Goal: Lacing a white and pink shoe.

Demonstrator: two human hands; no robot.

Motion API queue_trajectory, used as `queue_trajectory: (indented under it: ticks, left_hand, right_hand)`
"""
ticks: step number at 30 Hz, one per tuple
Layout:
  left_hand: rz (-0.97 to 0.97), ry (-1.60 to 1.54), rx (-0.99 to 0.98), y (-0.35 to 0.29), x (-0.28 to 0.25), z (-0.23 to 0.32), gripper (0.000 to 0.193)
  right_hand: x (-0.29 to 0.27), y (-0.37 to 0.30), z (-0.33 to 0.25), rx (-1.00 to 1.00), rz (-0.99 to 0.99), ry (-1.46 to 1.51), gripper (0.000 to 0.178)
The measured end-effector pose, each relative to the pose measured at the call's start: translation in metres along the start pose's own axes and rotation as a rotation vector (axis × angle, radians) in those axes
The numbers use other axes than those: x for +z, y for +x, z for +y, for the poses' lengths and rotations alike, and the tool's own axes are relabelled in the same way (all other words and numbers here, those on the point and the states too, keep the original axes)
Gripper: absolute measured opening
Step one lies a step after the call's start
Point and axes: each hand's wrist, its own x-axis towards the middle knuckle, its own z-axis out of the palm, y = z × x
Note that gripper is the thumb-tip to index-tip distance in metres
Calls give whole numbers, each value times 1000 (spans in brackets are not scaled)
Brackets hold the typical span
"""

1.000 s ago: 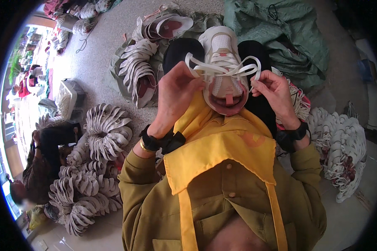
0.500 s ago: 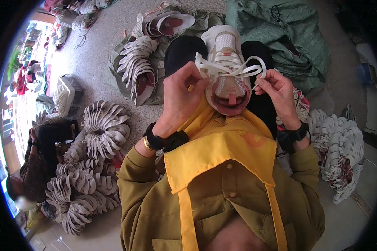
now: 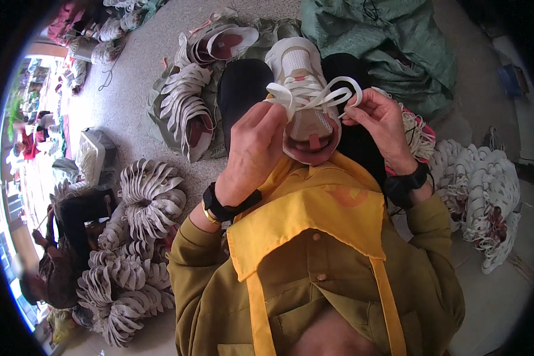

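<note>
- Since the earlier frame, the left hand (image 3: 252, 142) has shifted in closer to the shoe (image 3: 295, 62) and turned more of its back upward; the right hand (image 3: 382, 121) keeps nearly the same place beside it, and the whole view has slid slightly.
- Nearest, at 6 o'clock from the shoe, a yellow apron (image 3: 308, 219) covers the person's front.
- The shoe sits on the lap between two dark-clad knees (image 3: 245, 83), toe toward 12 o'clock, opening toward 6.
- At 8 o'clock from it, the left hand is narrow, fingers curled on the white lace (image 3: 308, 98); its fingertips are hidden.
- Between 3 and 4 o'clock, the right hand pinches the lace between thumb and finger, a loop arching above.
- The loops could collapse or pull uneven if one pinch slackens or one side is drawn harder; a twist in the flat lace could snag where the strands cross. The shoe could roll if both pulls go sideways, since only the lap seems to steady it.
- Farther off, stacked shoe uppers (image 3: 187, 98) lie at 9 o'clock, a green sack (image 3: 380, 47) at 2, and laced white shoes (image 3: 477, 196) at 4.
- Farthest, at 8 o'clock, is a co-worker (image 3: 59, 267).
</note>
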Motion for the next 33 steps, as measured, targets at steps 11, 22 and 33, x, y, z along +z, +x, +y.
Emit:
queue_trajectory:
  ticks: [11,22,33]
  left_hand:
    - [-21,-232,-326,-7,3,-6,21]
    - [87,-168,-274,-14,8,-7,20]
    - [72,-151,-279,-13,6,-1,20]
  right_hand:
    - [6,0,6,-69,-17,22,11]
    - [22,-2,-7,-237,43,-362,11]
    - [25,-2,-16,-343,110,-550,20]
